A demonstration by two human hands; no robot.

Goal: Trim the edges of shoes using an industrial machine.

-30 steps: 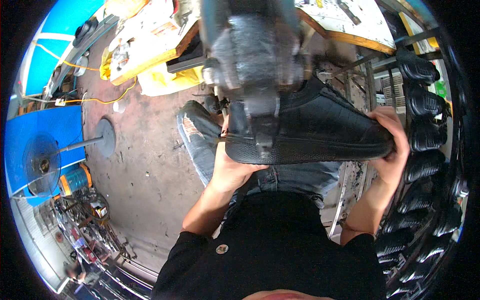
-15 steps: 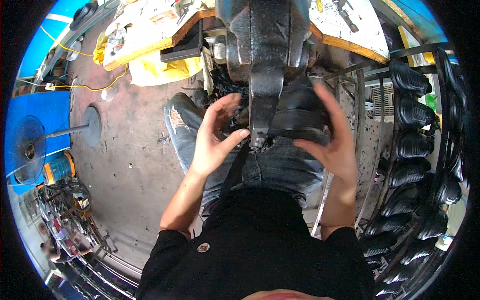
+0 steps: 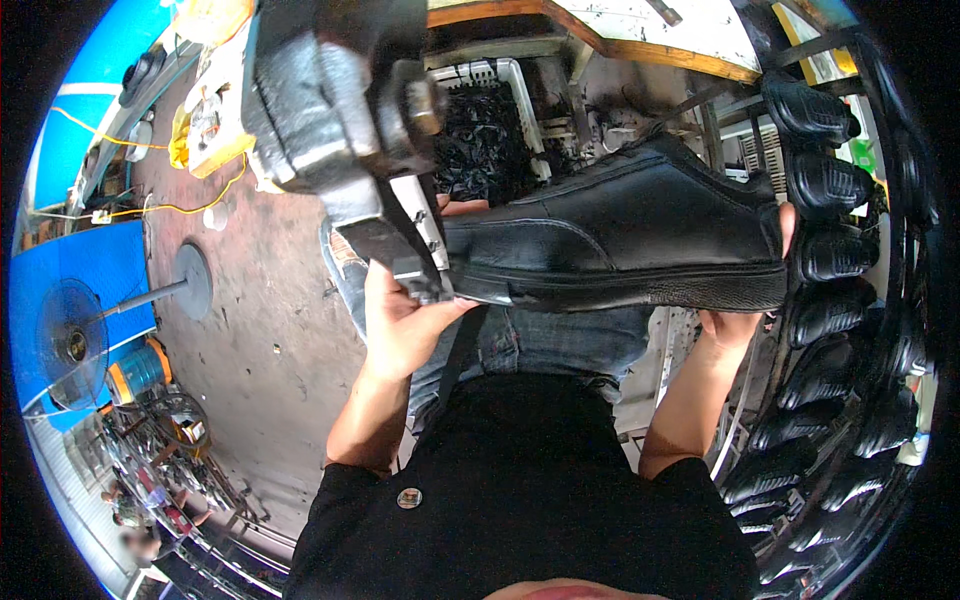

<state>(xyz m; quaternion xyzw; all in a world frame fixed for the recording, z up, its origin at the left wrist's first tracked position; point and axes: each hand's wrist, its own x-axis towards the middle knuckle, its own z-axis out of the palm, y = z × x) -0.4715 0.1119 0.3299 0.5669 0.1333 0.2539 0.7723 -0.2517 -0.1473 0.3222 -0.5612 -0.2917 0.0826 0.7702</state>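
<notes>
A black shoe [image 3: 610,230] lies on its length in front of me, its toe to the left against the narrow tip of a dark metal machine head [image 3: 340,120]. My left hand [image 3: 410,310] is closed around the toe end, with the thumb under the sole edge and fingertips showing behind the machine tip. At the heel, my right hand [image 3: 738,322] holds the shoe from below and behind, and most of its fingers are hidden by it. A shiny dark strip [image 3: 485,292] shows along the sole edge next to my left thumb.
Behind the shoe stands a white crate [image 3: 527,110] filled with black scraps. A rack of black shoes [image 3: 835,255] lines the right side. White-topped benches [image 3: 690,45] are ahead. A standing fan [image 3: 75,335] is at left; people are at the far lower left.
The machine head now appears farther left. Before, both hands curved loosely beside its tip with a blurred dark shape behind; now they grip the shoe at toe and heel.
</notes>
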